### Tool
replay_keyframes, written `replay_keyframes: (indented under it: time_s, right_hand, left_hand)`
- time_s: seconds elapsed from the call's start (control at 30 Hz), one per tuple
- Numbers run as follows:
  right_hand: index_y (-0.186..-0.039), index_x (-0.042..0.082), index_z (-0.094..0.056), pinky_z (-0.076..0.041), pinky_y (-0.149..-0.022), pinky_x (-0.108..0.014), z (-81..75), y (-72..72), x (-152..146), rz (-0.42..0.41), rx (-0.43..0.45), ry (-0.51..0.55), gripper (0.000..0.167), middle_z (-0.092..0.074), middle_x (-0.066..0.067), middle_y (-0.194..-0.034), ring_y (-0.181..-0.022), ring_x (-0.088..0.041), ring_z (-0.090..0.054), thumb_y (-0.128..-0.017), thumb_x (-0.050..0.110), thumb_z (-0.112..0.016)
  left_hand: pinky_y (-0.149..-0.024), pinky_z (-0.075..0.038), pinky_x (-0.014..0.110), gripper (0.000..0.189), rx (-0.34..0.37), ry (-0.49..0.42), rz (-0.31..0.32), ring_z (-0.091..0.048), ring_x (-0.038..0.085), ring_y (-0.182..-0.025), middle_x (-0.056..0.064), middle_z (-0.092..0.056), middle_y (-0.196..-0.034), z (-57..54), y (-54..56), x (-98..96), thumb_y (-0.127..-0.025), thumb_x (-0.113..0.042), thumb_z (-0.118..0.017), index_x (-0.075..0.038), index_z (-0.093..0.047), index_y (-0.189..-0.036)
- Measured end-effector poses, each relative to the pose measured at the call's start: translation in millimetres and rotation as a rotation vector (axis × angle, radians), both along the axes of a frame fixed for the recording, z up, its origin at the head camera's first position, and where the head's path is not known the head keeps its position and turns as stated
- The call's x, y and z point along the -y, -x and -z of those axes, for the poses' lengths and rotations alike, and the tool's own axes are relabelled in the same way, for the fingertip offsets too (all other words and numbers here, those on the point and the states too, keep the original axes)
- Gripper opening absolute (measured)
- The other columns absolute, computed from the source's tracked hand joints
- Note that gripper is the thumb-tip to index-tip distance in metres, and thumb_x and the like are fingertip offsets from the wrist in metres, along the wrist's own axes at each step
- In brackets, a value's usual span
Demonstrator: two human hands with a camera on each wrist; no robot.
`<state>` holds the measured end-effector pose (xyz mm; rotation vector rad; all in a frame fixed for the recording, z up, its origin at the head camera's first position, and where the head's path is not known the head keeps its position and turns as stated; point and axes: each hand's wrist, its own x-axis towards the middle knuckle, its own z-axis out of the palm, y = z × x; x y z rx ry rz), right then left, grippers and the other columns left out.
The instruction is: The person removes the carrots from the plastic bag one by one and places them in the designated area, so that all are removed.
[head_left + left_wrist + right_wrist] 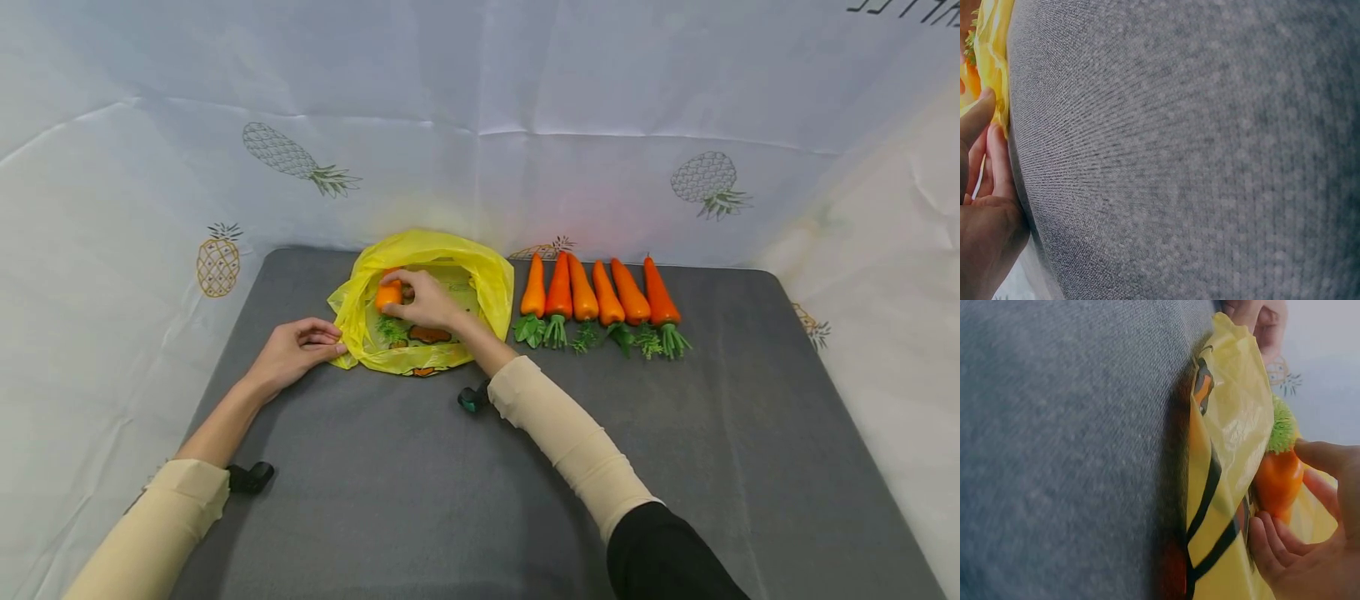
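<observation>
A yellow plastic bag (491,292) lies with its mouth spread open at the back left of the grey table. My left hand (288,354) pinches the bag's left edge between thumb and fingertips; in the left wrist view the yellow film (994,50) meets those fingertips. Inside the mouth, my right hand (429,302) holds an orange carrot (387,296) with a frilly green top. The right wrist view shows the thumb and fingers around the carrot (1277,484), its green leaves (1282,428) beside the bag's wall. The fingers partly cover the carrot.
Right of the bag, several carrots (585,296) lie in a row along the table's back edge, their leafy ends toward me. A white cloth (480,167) with pineapple prints rises behind the table. Grey tabletop (450,500) stretches in front of the bag.
</observation>
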<state>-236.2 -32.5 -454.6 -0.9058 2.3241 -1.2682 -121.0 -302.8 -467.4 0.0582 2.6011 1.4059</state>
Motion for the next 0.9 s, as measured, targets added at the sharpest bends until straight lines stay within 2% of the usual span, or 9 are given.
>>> replay_keyframes:
  time_s: [0.13,0.27,0.4,0.5,0.57,0.73,0.9]
  right_hand:
    - [-0.153,0.008,-0.059,-0.058,-0.089,-0.025,0.7,-1.2,4,0.000,-0.012,-0.010,0.052,-0.067,-0.018,-0.142,-0.118,-0.029,-0.073,-0.104,0.022,-0.074]
    - [-0.155,0.010,-0.058,-0.052,-0.077,-0.022,0.8,-3.2,7,-0.008,-0.056,-0.060,0.054,-0.070,-0.018,-0.131,-0.100,-0.024,-0.067,-0.105,0.025,-0.073]
    - [-0.154,0.013,-0.059,-0.050,-0.079,-0.025,-1.8,-7.8,7,-0.003,-0.093,-0.142,0.053,-0.068,-0.016,-0.133,-0.108,-0.024,-0.058,-0.105,0.030,-0.072]
    - [-0.151,0.014,-0.060,-0.050,-0.085,-0.029,-5.6,-12.1,7,0.006,-0.090,-0.181,0.052,-0.065,-0.015,-0.137,-0.119,-0.027,-0.054,-0.105,0.032,-0.073]
    - [-0.148,0.012,-0.061,-0.050,-0.086,-0.030,-7.8,-14.2,7,0.009,-0.077,-0.182,0.050,-0.066,-0.014,-0.135,-0.121,-0.029,-0.054,-0.104,0.032,-0.075]
    - [-0.139,0.008,-0.065,-0.049,-0.080,-0.024,-10.1,-15.8,6,0.009,-0.054,-0.162,0.042,-0.068,-0.016,-0.129,-0.112,-0.026,-0.059,-0.102,0.025,-0.077]
    - [-0.137,0.004,-0.066,-0.051,-0.077,-0.023,-14.9,-17.5,-1,-0.011,-0.017,-0.136,0.040,-0.068,-0.018,-0.133,-0.104,-0.024,-0.064,-0.101,0.017,-0.076]
  left_hand:
    - [-0.077,-0.059,0.014,0.039,-0.009,0.004,-0.003,-0.069,-0.008,-0.090,-0.001,-0.077,-0.107,0.8,-0.1,0.3,-0.101,-0.027,-0.081,0.001,-0.070,-0.127]
    - [-0.076,-0.059,0.014,0.038,-0.009,0.011,0.002,-0.069,-0.008,-0.089,0.002,-0.077,-0.108,1.0,0.0,1.2,-0.101,-0.028,-0.081,0.000,-0.071,-0.126]
    - [-0.076,-0.059,0.014,0.039,-0.007,0.013,0.008,-0.069,-0.008,-0.090,0.007,-0.076,-0.110,0.3,0.4,1.4,-0.101,-0.028,-0.080,0.001,-0.070,-0.126]
    - [-0.076,-0.059,0.015,0.039,-0.006,0.013,0.007,-0.069,-0.008,-0.089,0.007,-0.077,-0.110,0.0,0.7,1.6,-0.102,-0.027,-0.080,0.001,-0.070,-0.126]
    - [-0.076,-0.059,0.015,0.038,-0.005,0.010,0.008,-0.069,-0.008,-0.089,0.011,-0.077,-0.111,-0.8,0.5,1.5,-0.102,-0.027,-0.080,0.001,-0.070,-0.126]
    - [-0.076,-0.059,0.015,0.039,0.000,0.005,0.010,-0.069,-0.008,-0.089,0.018,-0.076,-0.116,-2.6,-0.6,1.0,-0.101,-0.026,-0.080,0.001,-0.070,-0.127]
    - [-0.076,-0.059,0.015,0.038,-0.002,0.008,0.006,-0.069,-0.008,-0.089,0.007,-0.077,-0.110,-2.1,-0.8,2.0,-0.101,-0.026,-0.081,0.001,-0.070,-0.127]
